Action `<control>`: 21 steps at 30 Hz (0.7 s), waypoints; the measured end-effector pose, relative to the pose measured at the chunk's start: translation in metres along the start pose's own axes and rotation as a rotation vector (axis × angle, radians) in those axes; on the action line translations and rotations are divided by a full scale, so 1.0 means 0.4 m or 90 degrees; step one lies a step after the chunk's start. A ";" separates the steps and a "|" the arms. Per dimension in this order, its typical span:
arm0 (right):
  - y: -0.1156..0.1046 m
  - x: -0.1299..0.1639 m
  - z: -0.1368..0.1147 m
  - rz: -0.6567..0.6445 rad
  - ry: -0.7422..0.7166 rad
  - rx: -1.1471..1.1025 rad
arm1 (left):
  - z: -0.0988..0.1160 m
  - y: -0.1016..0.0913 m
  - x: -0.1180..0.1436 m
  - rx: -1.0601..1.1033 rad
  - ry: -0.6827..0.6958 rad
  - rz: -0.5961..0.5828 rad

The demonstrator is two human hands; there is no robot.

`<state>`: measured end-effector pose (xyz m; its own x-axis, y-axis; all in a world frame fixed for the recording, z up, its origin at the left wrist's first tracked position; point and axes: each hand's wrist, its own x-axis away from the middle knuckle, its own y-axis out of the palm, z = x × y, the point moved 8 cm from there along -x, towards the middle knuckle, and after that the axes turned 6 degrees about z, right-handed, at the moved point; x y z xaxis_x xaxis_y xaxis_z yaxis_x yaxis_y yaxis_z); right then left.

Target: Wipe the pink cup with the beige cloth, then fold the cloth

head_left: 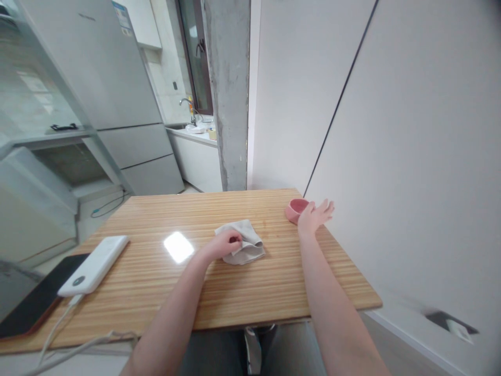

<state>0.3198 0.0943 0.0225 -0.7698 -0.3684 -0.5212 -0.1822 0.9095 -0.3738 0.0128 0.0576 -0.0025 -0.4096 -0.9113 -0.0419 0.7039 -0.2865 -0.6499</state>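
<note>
A crumpled light-grey cloth (247, 252) lies on the wooden table (156, 211). My left hand (225, 244) is closed on the cloth's left part, with a fold of it by the fingers. Near the table's far right corner sits a pink bowl (294, 210) with a sloped side. My right hand (318, 215) is at the bowl's right side, fingers spread and pointing away from it to the right. The heel and thumb side of this hand cover part of the bowl; whether they touch it I cannot tell.
On the table's left lie a white power bank (96, 265) with a cable (58, 326) plugged in and a dark phone or tablet (39, 297). A white wall (410, 183) borders the right side. Beyond stand a grey pillar (230, 99) and a fridge (113, 78).
</note>
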 end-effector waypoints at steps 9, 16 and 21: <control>0.115 0.360 -0.236 -0.659 -0.321 -0.089 | -0.128 -0.167 0.025 0.592 -0.223 0.533; 0.137 0.393 -0.196 -0.864 -0.313 -0.048 | -0.238 -0.242 0.053 0.478 -0.284 0.692; 0.150 0.252 -0.170 -0.545 -0.160 -0.121 | -0.267 -0.273 0.066 0.225 -0.336 0.633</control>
<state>0.1896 0.1246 -0.0003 -0.1734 -0.9432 -0.2835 -0.7448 0.3139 -0.5889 -0.1370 0.0963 -0.0136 0.6419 -0.7659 -0.0378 0.7338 0.6278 -0.2595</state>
